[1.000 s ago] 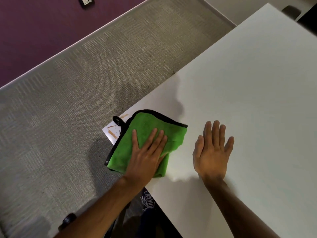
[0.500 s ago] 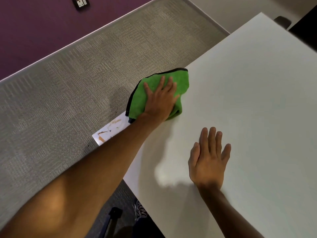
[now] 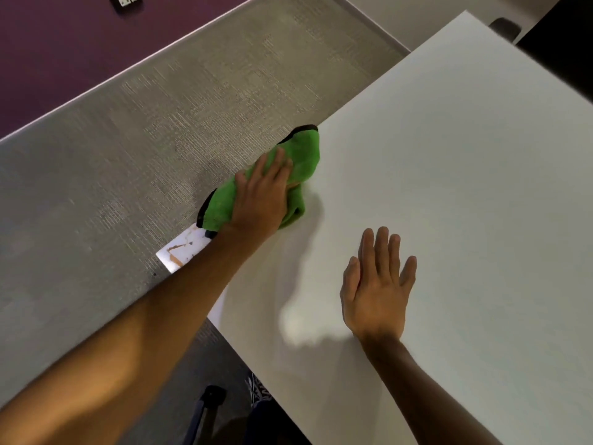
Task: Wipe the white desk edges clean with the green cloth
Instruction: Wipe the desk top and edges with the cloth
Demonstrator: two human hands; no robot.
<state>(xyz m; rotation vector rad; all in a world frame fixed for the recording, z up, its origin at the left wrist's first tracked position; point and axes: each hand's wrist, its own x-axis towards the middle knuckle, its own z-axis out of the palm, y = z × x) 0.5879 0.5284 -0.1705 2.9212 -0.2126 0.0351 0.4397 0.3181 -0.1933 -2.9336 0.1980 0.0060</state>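
A green cloth (image 3: 303, 155) with black trim lies bunched over the left edge of the white desk (image 3: 449, 187). My left hand (image 3: 261, 195) presses down on the cloth, fingers curled over it at the desk's rim. My right hand (image 3: 377, 284) rests flat on the desk top, fingers together and pointing away from me, holding nothing. The desk's near left corner (image 3: 181, 252) shows chipped, brownish marks just behind my left forearm.
Grey carpet (image 3: 128, 155) lies left of the desk, with a purple wall (image 3: 64, 43) beyond it. A shoe (image 3: 260, 393) and a dark chair part (image 3: 208, 403) show under the desk's near edge. A dark object (image 3: 564, 36) stands at the far right.
My left hand slid the cloth along the left edge away from the near corner, then drew slightly back and bunched it. My right hand stayed flat in place.
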